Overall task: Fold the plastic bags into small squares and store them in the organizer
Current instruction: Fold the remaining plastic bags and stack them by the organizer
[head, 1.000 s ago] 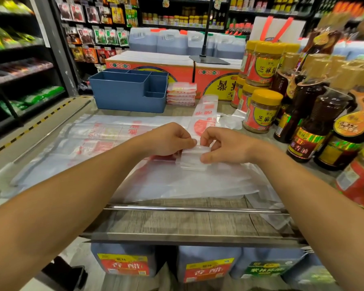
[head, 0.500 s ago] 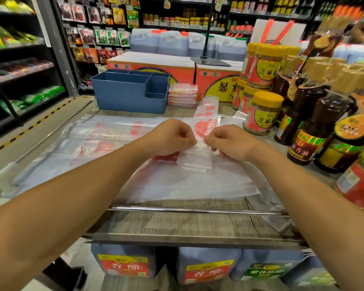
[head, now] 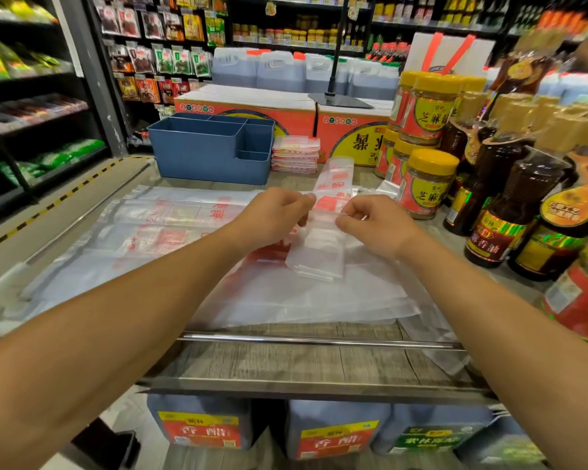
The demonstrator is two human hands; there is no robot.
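In front of the blue organizer [head: 214, 150], the left hand [head: 272, 217] and right hand [head: 375, 223], fingers curled, pinched a folded plastic bag strip [head: 319, 252].

Half-folded clear bag strip [head: 316, 256], blue organizer [head: 211, 149] behind

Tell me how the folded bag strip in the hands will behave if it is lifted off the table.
The folded bag strip is thin clear film, so it would probably droop and feel very light. Both the left hand and right hand pinch it, which suggests the folds may spring open if released. Its glossy surface likely slides easily over the flat bags beneath.
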